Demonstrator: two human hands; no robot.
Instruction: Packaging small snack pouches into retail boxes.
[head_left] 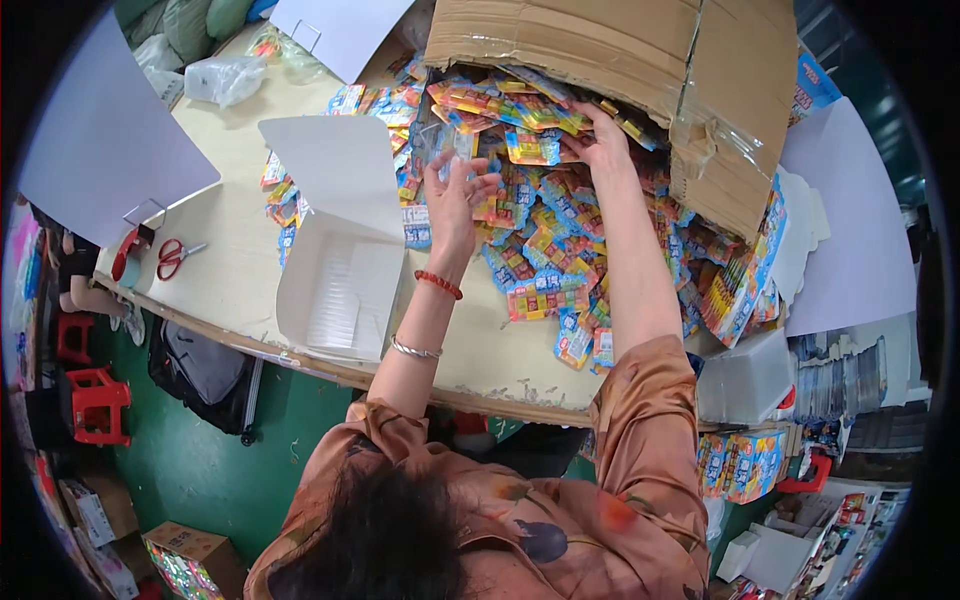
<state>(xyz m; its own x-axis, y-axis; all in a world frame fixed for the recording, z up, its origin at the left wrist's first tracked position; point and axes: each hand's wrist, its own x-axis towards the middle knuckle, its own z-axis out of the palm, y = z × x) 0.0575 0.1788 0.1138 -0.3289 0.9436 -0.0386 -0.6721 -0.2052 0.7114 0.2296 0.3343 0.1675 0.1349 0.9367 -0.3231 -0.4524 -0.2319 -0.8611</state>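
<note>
A big brown cardboard box [570,35] lies tipped on the table, its mouth facing me. Small flat packets [548,295] in blue, yellow and red spill out of it in a loose heap. My right hand [603,143] reaches to the box mouth, thumb and fingers closed on a packet there; part of the grip is hidden. At the heap's left side my left hand [458,192] hovers palm up, fingers bent and apart, holding nothing I can see. Left of it stands an open white display box [345,275] with a raised back flap and ridges inside.
Red-handled scissors [174,260] and a tape roll [127,268] lie on the table [225,300] at left. A clear plastic bag [225,80] lies further back. At right stand a translucent bin [745,378] and white card sheets [850,220]. Red stools [97,405] stand on the green floor.
</note>
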